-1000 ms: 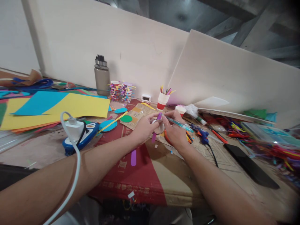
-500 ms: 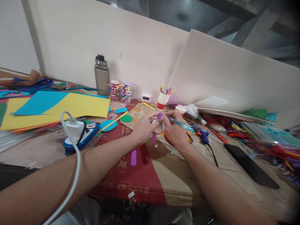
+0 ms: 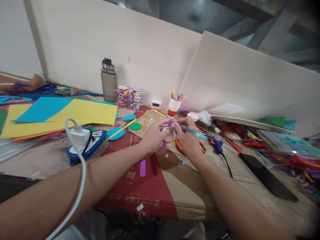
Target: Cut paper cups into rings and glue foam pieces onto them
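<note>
My left hand [image 3: 155, 136] is closed on a small white round piece [image 3: 170, 136], thumb across its face. Purple strips stick out of that piece, a purple strip [image 3: 164, 146] below and another at the top by my fingertips. My right hand [image 3: 188, 138] is closed beside it, its fingertips at the upper strip. A translucent blue pen [image 3: 193, 132] lies through the fingers of that hand. Under the right hand shows an orange-handled tool [image 3: 178, 146], mostly hidden. On the red cardboard below lies a loose purple strip [image 3: 142, 167].
A blue power strip [image 3: 93, 145] with a white cable is at left, near coloured sheets [image 3: 82, 111]. Behind stand a bottle [image 3: 109, 81], two decorated stacks [image 3: 135, 97] and a paper cup [image 3: 174, 107] of strips. A glue gun [image 3: 217, 144] and a black phone [image 3: 268, 176] lie right.
Almost nothing differs. Both hands stay together around the white round piece, with only a very slight shift of the fingers and the purple strip.
</note>
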A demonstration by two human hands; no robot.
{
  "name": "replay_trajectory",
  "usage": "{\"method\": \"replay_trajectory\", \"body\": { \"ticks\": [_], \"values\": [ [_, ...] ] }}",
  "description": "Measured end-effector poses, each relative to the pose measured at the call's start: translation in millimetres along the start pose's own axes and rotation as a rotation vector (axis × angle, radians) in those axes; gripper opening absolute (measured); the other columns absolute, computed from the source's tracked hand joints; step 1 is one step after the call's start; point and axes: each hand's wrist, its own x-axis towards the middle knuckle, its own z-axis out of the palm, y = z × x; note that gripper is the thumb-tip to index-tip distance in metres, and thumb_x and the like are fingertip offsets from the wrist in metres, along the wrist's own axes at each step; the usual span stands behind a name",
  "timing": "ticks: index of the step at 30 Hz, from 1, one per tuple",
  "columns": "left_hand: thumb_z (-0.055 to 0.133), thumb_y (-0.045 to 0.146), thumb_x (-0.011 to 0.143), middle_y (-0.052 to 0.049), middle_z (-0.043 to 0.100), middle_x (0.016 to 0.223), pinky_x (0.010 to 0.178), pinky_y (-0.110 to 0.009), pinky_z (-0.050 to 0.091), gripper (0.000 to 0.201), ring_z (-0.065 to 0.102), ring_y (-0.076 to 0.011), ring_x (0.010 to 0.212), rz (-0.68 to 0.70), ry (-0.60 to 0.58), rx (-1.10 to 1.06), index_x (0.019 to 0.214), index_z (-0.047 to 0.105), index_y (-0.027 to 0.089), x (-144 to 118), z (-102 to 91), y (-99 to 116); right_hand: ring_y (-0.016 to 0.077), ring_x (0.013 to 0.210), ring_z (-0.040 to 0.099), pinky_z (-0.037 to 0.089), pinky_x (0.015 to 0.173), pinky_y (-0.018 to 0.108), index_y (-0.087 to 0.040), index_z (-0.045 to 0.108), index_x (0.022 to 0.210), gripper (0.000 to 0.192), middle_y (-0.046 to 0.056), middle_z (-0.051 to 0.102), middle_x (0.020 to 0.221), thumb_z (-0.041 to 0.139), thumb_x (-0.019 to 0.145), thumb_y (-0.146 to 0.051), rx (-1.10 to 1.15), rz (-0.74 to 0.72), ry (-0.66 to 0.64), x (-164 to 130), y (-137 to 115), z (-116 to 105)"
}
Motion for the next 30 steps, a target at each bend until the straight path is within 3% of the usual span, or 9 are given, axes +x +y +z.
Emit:
{"method": "replay_trajectory", "body": {
  "ticks": [30],
  "values": [
    [0.067,0.025,0.079,-0.009,0.073,0.107,0.079,-0.028,0.051,0.042,0.066,-0.0179,0.091,0.002,0.010,-0.009,0.120,0.066,0.015,-1.1,0.0,2.0,0.0147,0.068,0.057,0.044,0.067,0.029,-0.022,0.053,0.080,0.010,-0.001,0.062,0.074,0.058,0.086,-0.028,-0.027,0.033,-0.001,0.7,-0.4,0.5]
  ]
}}
